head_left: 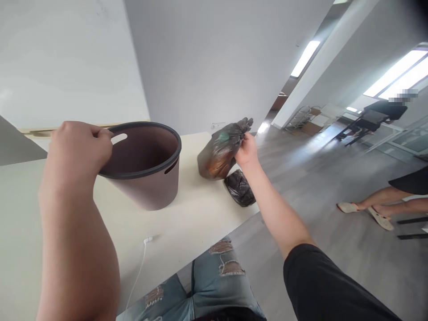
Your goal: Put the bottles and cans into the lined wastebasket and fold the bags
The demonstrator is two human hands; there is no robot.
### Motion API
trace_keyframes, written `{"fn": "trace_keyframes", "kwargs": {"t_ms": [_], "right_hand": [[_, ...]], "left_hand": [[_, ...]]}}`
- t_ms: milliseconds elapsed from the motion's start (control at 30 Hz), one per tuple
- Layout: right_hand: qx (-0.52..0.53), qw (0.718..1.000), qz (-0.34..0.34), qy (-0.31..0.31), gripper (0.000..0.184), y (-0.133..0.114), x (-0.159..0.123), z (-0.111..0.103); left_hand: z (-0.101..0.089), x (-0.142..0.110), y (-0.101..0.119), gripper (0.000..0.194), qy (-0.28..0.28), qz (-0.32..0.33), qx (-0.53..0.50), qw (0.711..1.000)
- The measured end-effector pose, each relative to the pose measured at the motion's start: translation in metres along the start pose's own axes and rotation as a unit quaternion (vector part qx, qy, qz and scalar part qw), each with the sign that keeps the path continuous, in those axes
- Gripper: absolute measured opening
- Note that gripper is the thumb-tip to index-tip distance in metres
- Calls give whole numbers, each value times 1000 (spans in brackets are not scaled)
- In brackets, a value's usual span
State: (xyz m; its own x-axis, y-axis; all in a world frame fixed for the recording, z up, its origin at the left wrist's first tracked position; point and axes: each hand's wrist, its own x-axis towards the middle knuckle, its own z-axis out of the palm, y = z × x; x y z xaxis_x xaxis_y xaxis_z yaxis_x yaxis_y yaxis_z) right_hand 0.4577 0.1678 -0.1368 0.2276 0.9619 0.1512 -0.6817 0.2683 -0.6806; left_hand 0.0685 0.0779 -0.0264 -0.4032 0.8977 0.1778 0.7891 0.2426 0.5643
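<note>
A brownish trash can [150,191] with a dark rim stands on the pale table, and nothing shows inside the visible part of it. My left hand [82,145] grips its rim at the left, beside a handle slot, with the fingers closed. To the right of the can, my right hand [246,150] is closed round the gathered neck of a filled black garbage bag [219,154]. Through the thin plastic, green and orange contents show. A folded black plastic bundle [240,188] lies on the table just below that bag, near my right forearm.
The pale table [187,223] ends at a slanting edge before my legs. A white cable [144,249] with a plug lies on it. A grey wall rises behind. Across the floor at right are a person's legs [374,207] and a seated person [384,111] farther back.
</note>
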Motion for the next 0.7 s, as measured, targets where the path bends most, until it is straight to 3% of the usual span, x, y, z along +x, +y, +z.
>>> {"fn": "trace_keyframes", "kwargs": {"t_ms": [167,367,467,567,700], "right_hand": [[-108,978,103,143,46,16,-22,-12],[-167,950,149,219,32,10,-46,-57],[-197,939,140,246,18,7,-57,-75],[-222,933,103,263,15,9,-64,-84],[-307,925,84,205,20,-3,-78,-93]], "left_hand": [[5,4,-7,23,8,28,-32,999],[8,8,-11,22,17,33,-26,999],[8,5,-10,26,18,37,-16,999],[8,4,-10,28,25,50,-6,998],[8,6,-10,27,29,38,-1,999]]}}
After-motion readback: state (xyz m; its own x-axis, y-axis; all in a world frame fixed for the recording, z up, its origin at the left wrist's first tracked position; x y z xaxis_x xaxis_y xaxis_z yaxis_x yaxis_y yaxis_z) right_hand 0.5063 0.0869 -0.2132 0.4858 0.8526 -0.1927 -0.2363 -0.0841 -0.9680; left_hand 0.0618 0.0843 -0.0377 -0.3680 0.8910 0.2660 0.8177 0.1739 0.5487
